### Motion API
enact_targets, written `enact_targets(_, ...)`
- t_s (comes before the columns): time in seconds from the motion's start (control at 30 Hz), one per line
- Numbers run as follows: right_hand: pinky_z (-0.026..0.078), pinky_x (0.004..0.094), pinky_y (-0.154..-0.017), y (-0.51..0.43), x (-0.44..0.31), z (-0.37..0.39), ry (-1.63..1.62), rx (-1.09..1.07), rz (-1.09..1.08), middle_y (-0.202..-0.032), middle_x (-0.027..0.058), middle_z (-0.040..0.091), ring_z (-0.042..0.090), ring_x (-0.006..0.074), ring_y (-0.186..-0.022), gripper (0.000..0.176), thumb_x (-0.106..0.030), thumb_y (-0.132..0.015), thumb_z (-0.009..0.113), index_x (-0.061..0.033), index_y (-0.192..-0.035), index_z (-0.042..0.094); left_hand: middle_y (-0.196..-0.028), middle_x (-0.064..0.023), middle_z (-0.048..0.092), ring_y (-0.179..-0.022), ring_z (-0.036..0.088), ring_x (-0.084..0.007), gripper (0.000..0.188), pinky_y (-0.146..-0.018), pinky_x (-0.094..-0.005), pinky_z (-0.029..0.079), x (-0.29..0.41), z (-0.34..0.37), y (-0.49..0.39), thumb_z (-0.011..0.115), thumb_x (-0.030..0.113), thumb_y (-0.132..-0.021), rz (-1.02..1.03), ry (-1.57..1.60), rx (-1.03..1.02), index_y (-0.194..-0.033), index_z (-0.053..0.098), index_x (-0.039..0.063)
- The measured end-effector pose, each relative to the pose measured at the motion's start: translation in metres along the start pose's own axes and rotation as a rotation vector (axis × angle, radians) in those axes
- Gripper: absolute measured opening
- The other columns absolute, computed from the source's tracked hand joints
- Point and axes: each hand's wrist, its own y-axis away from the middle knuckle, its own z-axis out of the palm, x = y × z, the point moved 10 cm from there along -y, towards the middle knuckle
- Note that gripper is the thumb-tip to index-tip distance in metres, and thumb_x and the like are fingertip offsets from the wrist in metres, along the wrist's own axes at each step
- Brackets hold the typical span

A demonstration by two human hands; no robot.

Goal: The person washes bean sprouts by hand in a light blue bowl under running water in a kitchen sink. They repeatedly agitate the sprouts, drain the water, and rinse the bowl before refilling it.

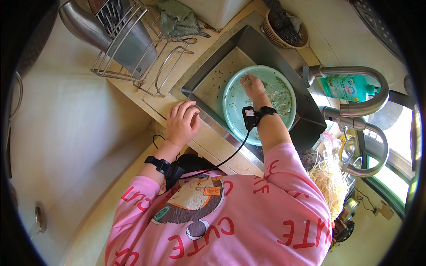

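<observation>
A round pale green plastic basin [227, 114] stands in the stainless steel sink [208, 81]. Shallow water in it carries loose sprout bits and small dark husks, with a thicker tangle of sprouts [281, 101] on its right side. My right hand [253, 85] reaches down into the basin, fingers curled around a small pale clump of sprout scraps [246, 80]. Over the tiled counter's front edge, left of the basin, is my left hand [183, 121], loosely bent with the thumb apart; I see nothing in it. Its fingertips are near the sink rim.
A wire rack [143, 66] holding a cleaver [133, 50] stands at the left, near a green cloth [179, 18]. Behind the sink is a woven basket [286, 33]. A curved metal faucet [362, 71], dish soap [346, 87] and bagged bean sprouts [329, 179] occupy the right. A cable [229, 159] links both wrist straps.
</observation>
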Motion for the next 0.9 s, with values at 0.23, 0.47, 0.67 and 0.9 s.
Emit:
enact_targets(0.23,0.052,0.0365,-0.076,0.037,-0.015,-0.001,-0.039,0.087,-0.050,-0.093,0.0101,0.057,0.058,0.0228,-0.087,0.021,0.003,-0.088,0.052,0.0047,-0.109,0.051,-0.114,-0.0038,0.059,-0.109,0.054,-0.0275,0.016,-0.093,-0.0407,0.040,0.001,0.001,0.000,0.064,0.014,-0.077,0.001,-0.001,-0.006,-0.092,0.059,0.013)
enact_targets(0.47,0.041,0.0300,-0.056,0.087,-0.006,-0.014,0.205,0.057,0.027,-0.075,0.0057,0.050,0.051,0.0173,-0.066,0.013,-0.013,-0.085,0.053,-0.0053,-0.096,0.052,-0.114,-0.0019,0.060,-0.107,0.054,-0.0256,0.017,-0.092,-0.0402,0.040,0.002,0.002,-0.001,0.063,0.015,-0.076,0.033,-0.038,0.002,-0.093,0.059,0.014)
enact_targets(0.67,0.049,0.0387,-0.072,0.149,-0.099,-0.088,0.787,0.957,-0.509,-0.097,0.0139,0.061,0.060,0.0264,-0.085,0.056,-0.034,-0.076,0.070,-0.0015,-0.116,0.048,-0.114,-0.0015,0.060,-0.108,0.054,-0.0251,0.016,-0.092,-0.0405,0.040,0.002,0.002,0.000,0.063,0.015,-0.076,0.036,-0.042,0.000,-0.092,0.059,0.015)
enact_targets(0.9,0.048,0.0434,-0.088,0.121,-0.114,0.001,1.899,0.436,-0.592,-0.109,0.0246,0.060,0.060,0.0376,-0.100,0.084,-0.048,-0.071,0.075,0.0014,-0.129,0.042,-0.114,-0.0025,0.060,-0.109,0.053,-0.0265,0.016,-0.094,-0.0404,0.039,0.001,0.003,0.001,0.064,0.014,-0.077,0.018,-0.035,-0.015,-0.092,0.060,0.013)
